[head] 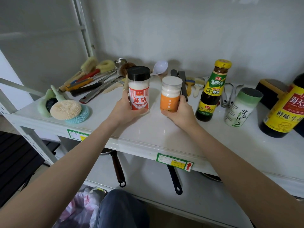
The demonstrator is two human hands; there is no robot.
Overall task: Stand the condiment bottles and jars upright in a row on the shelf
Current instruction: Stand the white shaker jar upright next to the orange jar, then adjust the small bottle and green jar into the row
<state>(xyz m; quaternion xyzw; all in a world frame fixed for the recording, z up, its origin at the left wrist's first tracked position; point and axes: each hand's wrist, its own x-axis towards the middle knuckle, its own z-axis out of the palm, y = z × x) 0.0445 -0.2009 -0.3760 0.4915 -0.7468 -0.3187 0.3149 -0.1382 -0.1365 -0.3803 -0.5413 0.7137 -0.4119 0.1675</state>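
Observation:
My left hand (124,107) grips a red-labelled jar with a black cap (139,88), upright at the middle of the white shelf (148,130). My right hand (180,111) grips an orange-labelled jar with a white lid (170,94), upright just to its right. Further right stand a dark sauce bottle with a yellow cap (212,91), a white salt shaker with a green-grey top (241,107) and a large dark soy bottle with a yellow label (286,111) at the frame's edge.
Brushes, spatulas and ladles (95,76) lie at the back left. Sponges and scrubbers (65,109) sit at the front left. Pastry brushes (194,86) and tongs (228,94) lie behind the bottles. Pan handles (117,168) show on the lower shelf.

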